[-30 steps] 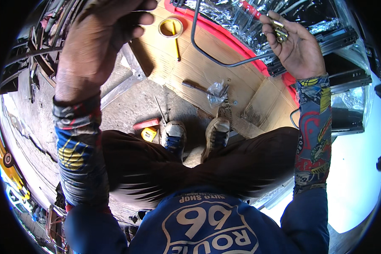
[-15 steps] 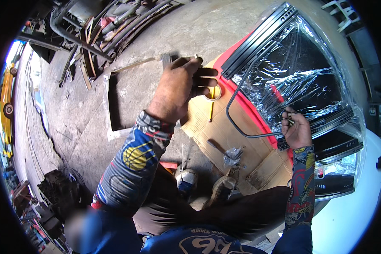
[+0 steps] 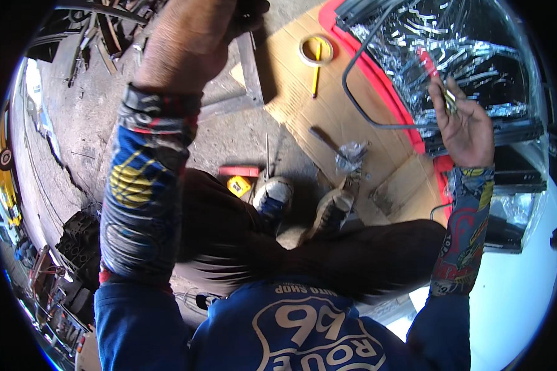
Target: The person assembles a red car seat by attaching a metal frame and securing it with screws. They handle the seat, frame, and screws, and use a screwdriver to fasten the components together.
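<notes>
My left hand point(image 3: 195, 43) is raised at the top edge, with its fingers mostly cut off or in shadow, so I cannot see what they hold. Over on the right, my right hand point(image 3: 467, 133) is palm up, its fingertips closed on small brass-coloured metal pieces point(image 3: 450, 100) whose exact kind is unclear. Just beyond it lies a dark panel wrapped in clear plastic point(image 3: 476, 59), with red edging point(image 3: 390, 96). A thin black rubber strip point(image 3: 348, 86) curves along that edge and passes near my right hand.
Cardboard point(image 3: 291, 93) on the floor bears a tape roll point(image 3: 302, 51), a yellow pencil point(image 3: 315, 80), a dark flat tool point(image 3: 325, 140) and a crumpled plastic bag point(image 3: 351, 157). Near my shoes are a tape measure point(image 3: 238, 185), a red object point(image 3: 239, 170) and a thin rod point(image 3: 267, 154). Scrap metal point(image 3: 102, 37) lies far left.
My left hand has moved up and left, its fingers leaving the view. My right hand has shifted slightly right with the metal pieces and turned palm up. The whole view has also shifted downward.
</notes>
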Demonstrator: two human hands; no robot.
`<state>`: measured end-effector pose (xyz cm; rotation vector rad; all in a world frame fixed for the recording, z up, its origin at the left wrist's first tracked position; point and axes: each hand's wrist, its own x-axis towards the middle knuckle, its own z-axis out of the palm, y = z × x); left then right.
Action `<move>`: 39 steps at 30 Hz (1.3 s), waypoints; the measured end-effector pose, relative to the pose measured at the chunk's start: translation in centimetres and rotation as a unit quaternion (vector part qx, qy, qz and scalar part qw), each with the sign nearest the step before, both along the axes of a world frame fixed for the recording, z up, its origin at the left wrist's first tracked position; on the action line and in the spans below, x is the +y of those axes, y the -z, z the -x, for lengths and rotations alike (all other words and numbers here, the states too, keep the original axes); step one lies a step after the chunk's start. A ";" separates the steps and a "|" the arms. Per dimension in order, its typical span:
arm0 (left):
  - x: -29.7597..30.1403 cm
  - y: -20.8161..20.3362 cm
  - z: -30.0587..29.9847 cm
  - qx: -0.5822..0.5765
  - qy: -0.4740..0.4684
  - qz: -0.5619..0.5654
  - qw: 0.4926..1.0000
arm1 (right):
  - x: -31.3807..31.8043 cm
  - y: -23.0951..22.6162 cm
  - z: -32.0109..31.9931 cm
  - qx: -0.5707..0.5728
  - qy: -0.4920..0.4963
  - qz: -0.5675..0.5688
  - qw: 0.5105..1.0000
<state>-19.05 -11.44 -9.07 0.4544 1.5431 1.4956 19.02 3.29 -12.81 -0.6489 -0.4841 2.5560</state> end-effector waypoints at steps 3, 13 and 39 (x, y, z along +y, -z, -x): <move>-0.5 -1.4 -2.5 0.063 0.068 -0.021 0.995 | -0.6 -0.3 0.7 -0.011 -0.023 -0.022 0.999; -0.1 0.1 -2.8 0.271 0.299 -0.064 0.912 | -2.0 -1.0 2.7 -0.233 -0.073 -0.180 0.953; -0.1 1.4 -3.1 0.266 0.283 0.039 0.921 | -1.0 -2.9 0.0 -0.243 -0.007 -0.154 0.958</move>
